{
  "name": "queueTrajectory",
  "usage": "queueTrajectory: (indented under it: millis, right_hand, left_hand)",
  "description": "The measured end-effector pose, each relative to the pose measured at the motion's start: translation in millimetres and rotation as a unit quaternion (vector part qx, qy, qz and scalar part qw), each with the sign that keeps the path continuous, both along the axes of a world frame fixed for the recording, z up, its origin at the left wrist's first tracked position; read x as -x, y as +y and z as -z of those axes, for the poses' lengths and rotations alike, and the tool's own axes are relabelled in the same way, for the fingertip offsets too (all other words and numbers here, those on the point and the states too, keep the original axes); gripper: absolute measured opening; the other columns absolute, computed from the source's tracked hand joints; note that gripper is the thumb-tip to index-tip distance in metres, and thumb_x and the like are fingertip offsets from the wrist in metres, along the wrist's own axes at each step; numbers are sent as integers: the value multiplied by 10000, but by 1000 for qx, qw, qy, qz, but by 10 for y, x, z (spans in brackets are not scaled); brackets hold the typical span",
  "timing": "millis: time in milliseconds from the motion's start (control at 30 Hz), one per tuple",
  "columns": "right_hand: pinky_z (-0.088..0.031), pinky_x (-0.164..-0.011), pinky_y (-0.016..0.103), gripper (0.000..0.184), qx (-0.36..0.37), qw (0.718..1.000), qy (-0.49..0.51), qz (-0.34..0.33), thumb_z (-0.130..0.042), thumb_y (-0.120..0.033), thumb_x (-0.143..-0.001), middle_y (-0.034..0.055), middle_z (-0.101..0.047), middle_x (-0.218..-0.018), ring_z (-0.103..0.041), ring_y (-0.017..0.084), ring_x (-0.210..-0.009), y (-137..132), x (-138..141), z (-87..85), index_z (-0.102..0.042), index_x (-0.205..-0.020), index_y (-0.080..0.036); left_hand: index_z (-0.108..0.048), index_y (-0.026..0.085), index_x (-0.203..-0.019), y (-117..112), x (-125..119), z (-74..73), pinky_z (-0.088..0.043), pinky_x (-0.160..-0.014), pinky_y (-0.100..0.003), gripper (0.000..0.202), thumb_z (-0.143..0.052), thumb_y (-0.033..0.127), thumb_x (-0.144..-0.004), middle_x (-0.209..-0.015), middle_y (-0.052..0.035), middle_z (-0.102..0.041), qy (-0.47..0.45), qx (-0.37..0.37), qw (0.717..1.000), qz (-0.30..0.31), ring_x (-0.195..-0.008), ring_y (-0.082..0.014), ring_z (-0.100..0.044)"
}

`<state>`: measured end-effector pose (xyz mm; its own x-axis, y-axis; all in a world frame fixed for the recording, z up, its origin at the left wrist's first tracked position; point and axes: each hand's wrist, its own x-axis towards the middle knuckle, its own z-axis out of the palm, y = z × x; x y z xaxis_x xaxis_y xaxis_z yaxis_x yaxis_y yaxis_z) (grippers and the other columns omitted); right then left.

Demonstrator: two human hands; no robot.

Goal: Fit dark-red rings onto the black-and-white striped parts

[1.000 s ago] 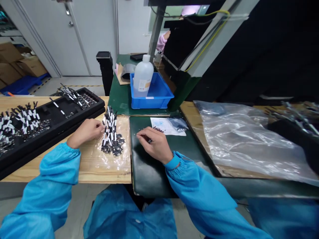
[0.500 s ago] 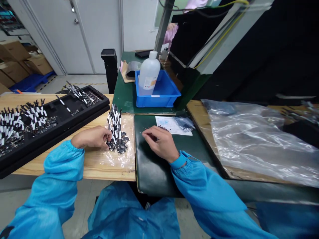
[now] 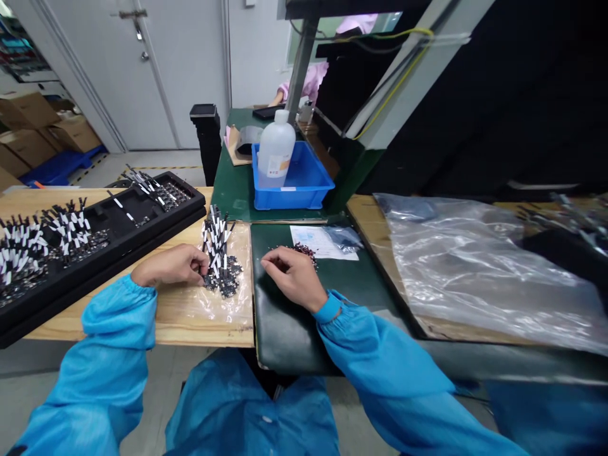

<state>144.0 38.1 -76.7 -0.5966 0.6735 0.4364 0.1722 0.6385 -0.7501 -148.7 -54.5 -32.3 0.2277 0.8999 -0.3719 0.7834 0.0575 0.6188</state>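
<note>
My left hand [image 3: 179, 265] has its fingers curled together at the left edge of a pile of small electronic parts with black-and-white strips [image 3: 221, 269]. Whether it grips one of them is hidden. The pile lies on a clear plastic sheet [image 3: 232, 311] over the wooden board. Over the green mat, my right hand [image 3: 297, 273] is closed in a pinch, thumb against forefinger; anything between the tips is too small to make out. Just behind it lies a scatter of tiny dark and reddish pieces [image 3: 306, 251], partly covered by the hand.
On the left, a long black tray [image 3: 137, 237] holds more stripped parts. A blue bin [image 3: 294, 199] with a white bottle [image 3: 275, 152] stands behind the mat. A paper sheet [image 3: 339, 253] lies near the pieces, and plastic film [image 3: 475, 272] spreads at right. Another person's pink sleeve [image 3: 313, 79] shows far back.
My right hand has shifted slightly left and down, still pinched, showing more of the tiny pieces. My left hand stays beside the pile. The view has tilted a little; a co-worker's hand now shows at the back.
</note>
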Motion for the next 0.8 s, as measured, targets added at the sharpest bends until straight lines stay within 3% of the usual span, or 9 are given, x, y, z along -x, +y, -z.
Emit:
queueTrajectory:
  millis: [100, 300, 467, 633, 800]
  right_hand:
    - [-443, -634, 262, 121, 20, 1000, 8, 5, -623, -227, -901, 21, -683, -742, -583, 136, -643, -6, 13, 0, -689, -810, -181]
    - [-450, -631, 256, 130, 32, 999, 17, 9, -613, -253, -902, 18, -679, -744, -582, 134, -646, 25, 16, 11, -684, -824, -177]
    - [-445, -627, 254, 167, 50, 998, 27, 0, -589, -304, -925, 12, -647, -734, -574, 140, -665, 38, 27, 31, -656, -838, -178]
    - [-416, -608, 251, 192, 64, 997, 38, -3, -568, -328, -934, 5, -607, -726, -530, 134, -660, 6, 22, -5, -630, -831, -179]
    - [-418, -555, 233, 203, 140, 987, 76, -23, -586, -359, -916, -5, -577, -730, -498, 112, -621, -15, 21, -48, -621, -832, -178]
  left_hand:
    - [-687, 173, -762, -66, -23, 11, -398, -660, -249, 190, -729, 357, -734, -783, -12, -574, -33, -40, 998, -24, -747, -167, -525]
    - [-705, 182, -794, -343, -139, 109, -491, -752, -283, 145, -700, 327, -810, -1059, -66, -587, -93, -123, 984, -86, -846, -172, -600]
    - [-715, 172, -806, -494, -177, 194, -509, -911, -332, 158, -727, 329, -819, -1231, -128, -600, -179, -180, 951, -177, -1154, -258, -604]
    - [-706, 140, -758, -340, -209, -32, -529, -914, -363, 233, -823, 339, -730, -1140, -138, -676, -242, -231, 912, -236, -1035, -242, -660]
    - [-722, 141, -821, 28, -347, -273, -566, -764, -309, 219, -836, 295, -716, -1014, -96, -678, -257, -322, 884, -222, -871, -188, -657]
